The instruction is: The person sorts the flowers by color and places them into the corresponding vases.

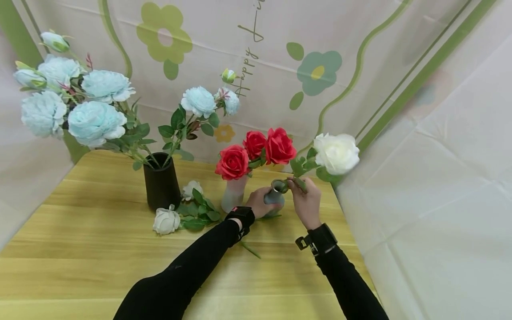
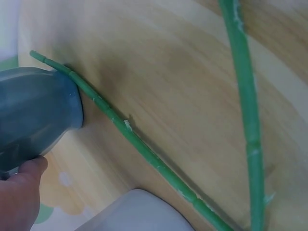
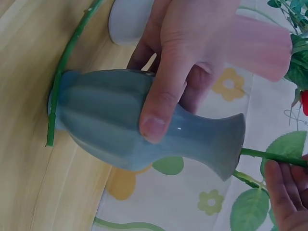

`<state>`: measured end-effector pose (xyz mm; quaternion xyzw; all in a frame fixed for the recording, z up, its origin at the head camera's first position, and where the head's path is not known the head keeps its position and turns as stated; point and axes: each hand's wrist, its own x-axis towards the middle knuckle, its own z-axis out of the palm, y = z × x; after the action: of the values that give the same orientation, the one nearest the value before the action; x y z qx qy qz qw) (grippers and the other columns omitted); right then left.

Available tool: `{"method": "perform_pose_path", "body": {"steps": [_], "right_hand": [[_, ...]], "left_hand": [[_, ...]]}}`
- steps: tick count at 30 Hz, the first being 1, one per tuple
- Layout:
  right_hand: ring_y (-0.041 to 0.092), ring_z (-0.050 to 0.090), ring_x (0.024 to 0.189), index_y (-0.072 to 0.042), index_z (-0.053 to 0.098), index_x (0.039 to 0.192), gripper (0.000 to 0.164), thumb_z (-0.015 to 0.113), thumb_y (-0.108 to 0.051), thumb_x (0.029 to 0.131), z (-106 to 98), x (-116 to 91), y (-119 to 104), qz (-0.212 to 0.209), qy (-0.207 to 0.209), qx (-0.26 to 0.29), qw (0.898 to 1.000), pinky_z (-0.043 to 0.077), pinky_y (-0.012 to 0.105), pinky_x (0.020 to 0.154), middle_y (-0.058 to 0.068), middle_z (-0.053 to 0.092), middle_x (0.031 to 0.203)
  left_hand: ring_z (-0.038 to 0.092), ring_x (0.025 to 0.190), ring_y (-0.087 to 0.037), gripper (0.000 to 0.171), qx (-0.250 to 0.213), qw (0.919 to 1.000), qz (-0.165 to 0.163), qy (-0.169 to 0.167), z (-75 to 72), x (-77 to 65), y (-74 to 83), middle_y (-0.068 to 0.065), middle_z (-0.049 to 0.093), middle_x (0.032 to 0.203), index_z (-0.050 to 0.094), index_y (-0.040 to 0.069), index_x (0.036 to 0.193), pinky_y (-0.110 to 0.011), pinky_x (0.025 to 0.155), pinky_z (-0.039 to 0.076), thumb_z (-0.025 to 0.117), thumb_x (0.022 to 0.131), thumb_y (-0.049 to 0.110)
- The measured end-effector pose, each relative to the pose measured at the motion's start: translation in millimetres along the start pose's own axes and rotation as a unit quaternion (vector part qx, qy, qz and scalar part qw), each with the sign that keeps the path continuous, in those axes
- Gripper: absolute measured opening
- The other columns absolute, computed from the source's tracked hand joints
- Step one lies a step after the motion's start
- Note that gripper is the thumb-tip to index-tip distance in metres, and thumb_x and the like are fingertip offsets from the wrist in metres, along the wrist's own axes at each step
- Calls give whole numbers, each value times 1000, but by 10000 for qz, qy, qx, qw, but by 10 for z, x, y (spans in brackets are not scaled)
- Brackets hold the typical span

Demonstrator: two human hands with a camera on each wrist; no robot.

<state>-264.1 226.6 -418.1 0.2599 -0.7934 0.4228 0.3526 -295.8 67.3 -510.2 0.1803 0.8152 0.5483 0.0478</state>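
My left hand (image 1: 258, 203) grips a blue-grey ceramic vase (image 3: 110, 115) round its body, thumb across the front in the right wrist view. The vase stands upright on the wooden table. Just above it, my right hand (image 1: 307, 202) pinches the green stem (image 3: 272, 155) of a white rose (image 1: 337, 153). That stem runs into the mouth of the vase, and its lower end is hidden inside. The bloom leans out to the right, with green leaves below it. A loose green stem (image 2: 144, 150) lies on the table against the vase's foot.
Close on the left stands a pink-and-white vase (image 1: 233, 198) with red roses (image 1: 256, 144). Farther left, a black vase (image 1: 162, 186) holds several light-blue flowers (image 1: 96, 122). White roses (image 1: 166, 221) with leaves lie beside it. A printed cloth backdrop (image 1: 240, 40) borders the table.
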Motion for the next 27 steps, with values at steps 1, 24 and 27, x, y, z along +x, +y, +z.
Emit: {"method": "perform_pose_path", "body": {"steps": [1,24,27], "right_hand": [[27,65,76,2,72,90,10,74,9,83,7,-2,16,1,-60,-96,9999,45,23,63,12,69,93],[24,67,83,0,72,101,12,67,-10,96,201,23,-5,951,-344,-164,9947,55,35,73,11,70,100],[23,67,81,-1,72,100,11,67,-9,96,213,38,-8,1106,-316,-193,9932,56,36,72,11,71,96]], "left_hand": [[54,120,-24,65,1,10000,-8,-18,-5,4,1,-9,57,132,52,9,141,-38,100,44,78,87,34],[53,122,-26,65,-103,9999,-16,-55,-44,-18,4,-10,55,135,52,9,142,-40,102,43,77,88,36],[53,121,-26,64,-70,10000,23,-64,-46,-32,20,-10,56,134,52,8,141,-41,101,43,76,88,34]]}}
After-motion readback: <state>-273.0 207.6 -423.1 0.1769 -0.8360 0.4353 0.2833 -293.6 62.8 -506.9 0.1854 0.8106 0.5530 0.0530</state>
